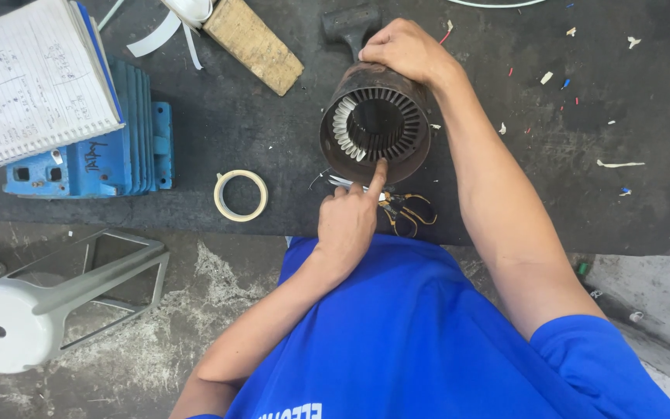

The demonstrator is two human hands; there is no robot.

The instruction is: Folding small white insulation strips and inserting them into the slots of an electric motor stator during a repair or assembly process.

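A round, rusty-brown motor stator (375,124) stands on the dark bench mat (257,132) with its slotted bore facing up. White insulation strips fill the slots on its left side. My right hand (405,50) rests on the stator's far rim and holds it steady. My left hand (348,219) has its index finger stretched out, the tip touching the near inner edge of the bore, the other fingers curled.
Scissors (397,208) lie just under my left hand. A tape roll (240,195) lies to the left, beside a blue finned motor housing (110,147) with a notebook (29,77) on it. A wooden block (253,43) and a hammer head (350,23) lie beyond.
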